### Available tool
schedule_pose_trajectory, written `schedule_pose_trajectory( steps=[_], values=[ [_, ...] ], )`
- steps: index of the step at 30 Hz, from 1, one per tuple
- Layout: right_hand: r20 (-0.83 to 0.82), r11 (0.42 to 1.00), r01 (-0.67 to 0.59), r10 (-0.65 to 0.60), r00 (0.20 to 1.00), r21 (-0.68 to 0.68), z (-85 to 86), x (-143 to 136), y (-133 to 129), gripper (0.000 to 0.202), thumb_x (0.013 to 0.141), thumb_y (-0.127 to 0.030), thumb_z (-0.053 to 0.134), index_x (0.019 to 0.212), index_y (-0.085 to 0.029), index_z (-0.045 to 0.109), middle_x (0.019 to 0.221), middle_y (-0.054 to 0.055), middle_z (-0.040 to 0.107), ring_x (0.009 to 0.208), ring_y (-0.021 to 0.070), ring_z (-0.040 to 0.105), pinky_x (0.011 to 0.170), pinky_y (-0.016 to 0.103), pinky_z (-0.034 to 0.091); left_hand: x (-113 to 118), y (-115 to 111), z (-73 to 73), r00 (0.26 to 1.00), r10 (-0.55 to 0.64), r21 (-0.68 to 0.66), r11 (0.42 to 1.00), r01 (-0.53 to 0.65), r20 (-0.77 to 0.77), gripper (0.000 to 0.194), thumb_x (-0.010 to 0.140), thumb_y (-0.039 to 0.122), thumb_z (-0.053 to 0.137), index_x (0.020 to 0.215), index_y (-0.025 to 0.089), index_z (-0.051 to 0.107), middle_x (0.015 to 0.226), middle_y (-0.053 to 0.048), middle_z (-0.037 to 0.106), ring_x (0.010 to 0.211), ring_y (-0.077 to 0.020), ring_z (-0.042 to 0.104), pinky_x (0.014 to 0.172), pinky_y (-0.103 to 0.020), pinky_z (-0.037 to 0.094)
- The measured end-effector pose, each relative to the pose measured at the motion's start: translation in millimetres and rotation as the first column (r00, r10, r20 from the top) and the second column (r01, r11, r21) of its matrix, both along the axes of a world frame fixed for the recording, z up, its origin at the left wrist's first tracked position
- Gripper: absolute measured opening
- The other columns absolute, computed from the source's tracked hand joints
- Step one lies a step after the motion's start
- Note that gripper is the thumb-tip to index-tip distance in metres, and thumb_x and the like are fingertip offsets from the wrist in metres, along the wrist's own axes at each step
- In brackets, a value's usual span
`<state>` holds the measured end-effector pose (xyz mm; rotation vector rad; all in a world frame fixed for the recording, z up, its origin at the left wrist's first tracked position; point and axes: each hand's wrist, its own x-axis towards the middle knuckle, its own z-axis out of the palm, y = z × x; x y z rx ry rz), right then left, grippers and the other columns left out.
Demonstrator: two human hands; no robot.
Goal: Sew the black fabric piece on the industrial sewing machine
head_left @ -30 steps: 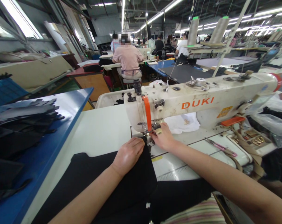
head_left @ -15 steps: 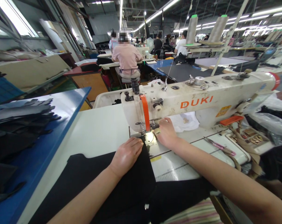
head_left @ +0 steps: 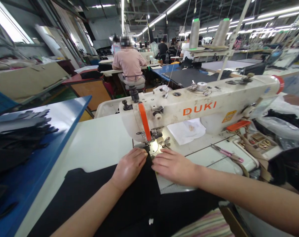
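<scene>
A black fabric piece (head_left: 90, 191) lies across the white sewing table (head_left: 100, 141), its far end under the needle area of a white DUKI sewing machine (head_left: 201, 105). My left hand (head_left: 129, 166) rests flat on the fabric just in front of the presser foot (head_left: 149, 143). My right hand (head_left: 172, 164) lies flat beside it, fingers pointing left, touching the fabric's right edge on the machine bed. Neither hand grips anything.
A blue side table (head_left: 40, 164) at the left carries a stack of dark cut pieces (head_left: 15, 135). Pink-handled scissors (head_left: 225, 153) and metal buckles (head_left: 260, 143) lie right of the machine. Thread cones (head_left: 195, 33) stand behind. A person in pink (head_left: 129, 64) sits ahead.
My right hand has come away from the presser foot area and dropped down onto the machine bed next to my left hand. The left hand stays on the fabric.
</scene>
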<state>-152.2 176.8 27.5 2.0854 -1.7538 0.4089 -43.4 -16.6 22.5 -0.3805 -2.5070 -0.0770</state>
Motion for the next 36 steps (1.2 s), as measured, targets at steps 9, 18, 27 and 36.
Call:
schedule_pose_trajectory(
  steps=[9,18,27,36],
  values=[
    [-0.039,0.998,0.004,-0.001,0.999,0.07,-7.4,4,-24,0.016,0.089,-0.025,0.046,0.093,-0.016,0.058,0.097,0.004,0.065,0.095,0.0184,0.054,0.093,0.033,0.04,0,2,1.5,1.0,-0.013,0.004,1.0,0.013,-0.002,0.01,0.088,0.016,0.049,0.09,0.013,0.059,0.087,-0.005,0.066,0.083,-0.016,0.061,0.075,-0.03,0.058],
    [0.027,0.992,0.041,-0.044,0.999,0.115,-6.6,5,-25,0.015,0.086,-0.024,0.049,0.095,-0.016,0.059,0.095,0.004,0.063,0.096,0.0192,0.054,0.095,0.034,0.04,4,3,3.4,0.999,0.009,0.007,1.0,-0.01,0.044,0.013,0.089,0.017,0.047,0.091,0.013,0.059,0.09,-0.006,0.067,0.084,-0.0164,0.062,0.076,-0.031,0.058],
    [0.088,0.983,0.111,-0.124,0.988,0.143,-3.8,7,-25,0.021,0.085,-0.025,0.049,0.099,-0.013,0.059,0.105,0.008,0.061,0.1,0.0213,0.054,0.098,0.036,0.04,6,5,-0.3,0.997,0.033,0.044,0.998,-0.037,0.068,0.015,0.088,0.016,0.048,0.095,0.013,0.06,0.094,-0.007,0.067,0.088,-0.0176,0.061,0.08,-0.032,0.058],
    [0.116,0.981,0.117,-0.135,0.984,0.153,-7.1,11,-25,0.02,0.083,-0.022,0.051,0.1,-0.014,0.059,0.103,0.008,0.063,0.102,0.0204,0.055,0.102,0.038,0.039,10,11,2.0,0.989,0.068,0.126,0.988,-0.084,0.128,0.016,0.087,0.014,0.047,0.096,0.014,0.061,0.095,-0.007,0.067,0.092,-0.0166,0.06,0.084,-0.031,0.056]
  ],
)
